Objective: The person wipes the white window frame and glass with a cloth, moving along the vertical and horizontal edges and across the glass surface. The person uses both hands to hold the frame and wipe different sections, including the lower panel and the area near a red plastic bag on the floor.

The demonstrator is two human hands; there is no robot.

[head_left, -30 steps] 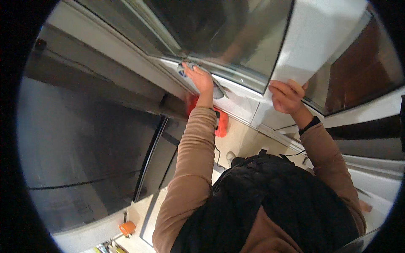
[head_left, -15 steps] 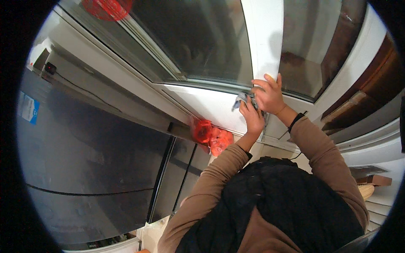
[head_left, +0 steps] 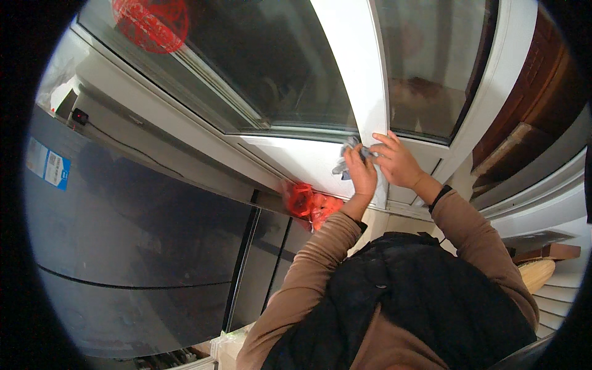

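Observation:
A crumpled grey-blue cloth (head_left: 341,168) is bunched under the fingers of my left hand (head_left: 361,175), which presses it against the white lower part of a glazed door (head_left: 285,154), close to the door's upright edge. Just to the right, my right hand (head_left: 399,163) lies against the white upright frame (head_left: 367,74) with its fingers stretched out and slightly apart. Its fingertips reach toward the cloth's right end; whether they touch it I cannot tell.
Red plastic bags (head_left: 322,206) sit on the floor by the door's foot. A dark refrigerator (head_left: 135,216) fills the left side, with a cable (head_left: 129,140) behind it. A red round decoration (head_left: 154,24) is on the upper glass. Brown wooden panelling (head_left: 524,111) stands at right.
My right hand has slid lower along the white upright frame. My left hand and the cloth have shifted slightly left. The view has moved a little too.

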